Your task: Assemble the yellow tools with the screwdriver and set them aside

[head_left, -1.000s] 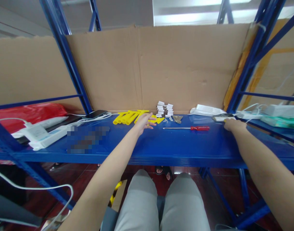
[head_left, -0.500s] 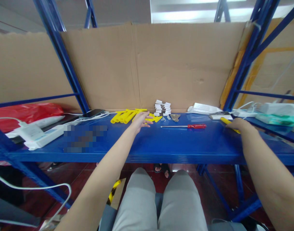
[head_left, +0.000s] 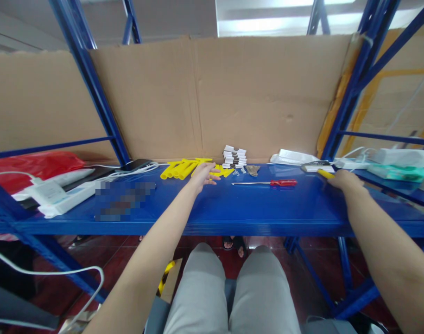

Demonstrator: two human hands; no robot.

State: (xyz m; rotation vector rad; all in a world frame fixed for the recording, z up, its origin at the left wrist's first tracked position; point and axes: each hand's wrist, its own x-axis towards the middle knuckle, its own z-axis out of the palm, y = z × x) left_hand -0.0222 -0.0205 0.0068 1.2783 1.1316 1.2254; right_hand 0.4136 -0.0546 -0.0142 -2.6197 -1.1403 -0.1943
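My left hand [head_left: 204, 177] is over the back of the blue shelf, fingers apart, beside several yellow tubes [head_left: 179, 170] and small yellow pieces [head_left: 227, 172]. On the right, my right hand [head_left: 345, 178] is closed around a yellow object [head_left: 325, 174], most of which the hand covers. Between the hands lies a screwdriver [head_left: 283, 183] with a red handle, its shaft pointing left. Behind it are a stack of white pieces [head_left: 234, 157], small metal screws [head_left: 243, 170] and a crumpled brown piece [head_left: 253, 170].
A white power strip [head_left: 71, 199] and cables lie at the left, near a red bag [head_left: 34, 169]. White packets [head_left: 293, 157] rest at the back right. Cardboard [head_left: 249, 93] stands behind the blue shelf [head_left: 232, 208]. Another person's feet [head_left: 234, 245] show below.
My right hand has turned slightly over the yellow object, so less of it shows. My left hand has barely moved.
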